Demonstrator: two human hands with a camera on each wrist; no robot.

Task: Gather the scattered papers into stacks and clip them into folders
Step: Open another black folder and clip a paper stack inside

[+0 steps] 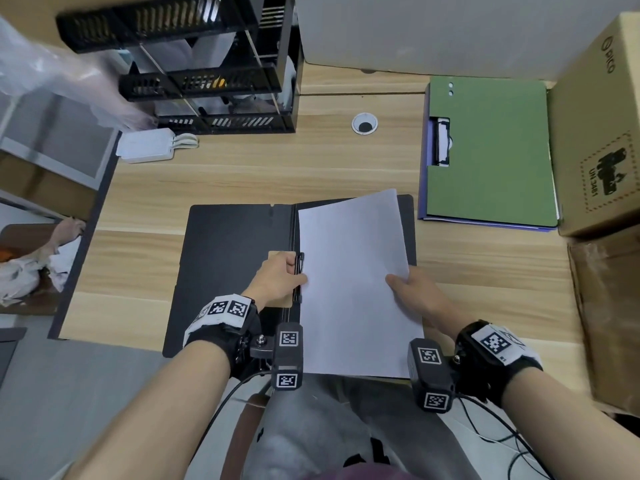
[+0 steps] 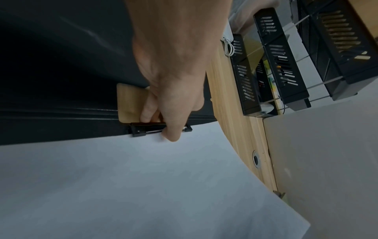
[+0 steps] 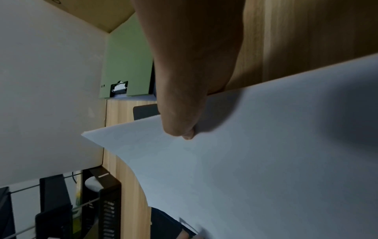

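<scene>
The clip (image 1: 299,268) at the spine of the open black folder (image 1: 228,258) is gripped by the left hand (image 1: 277,275); the white paper stack (image 1: 353,282) is pinched at its right edge by the right hand (image 1: 412,292). The stack is laid on the folder's right half, long axis running away from the person, far end tilted right. If the clip is released now, the sheets could be clamped skewed

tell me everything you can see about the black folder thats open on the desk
The black folder lies open and flat on the wooden desk, its near edge overhanging the desk's front. It looks like matte plastic, with a spine crease down the middle and a black clip beside it. The left hand grips that clip, thumb on the white paper stack, which lies askew over the right half. The right hand pinches the stack's right edge.
</scene>
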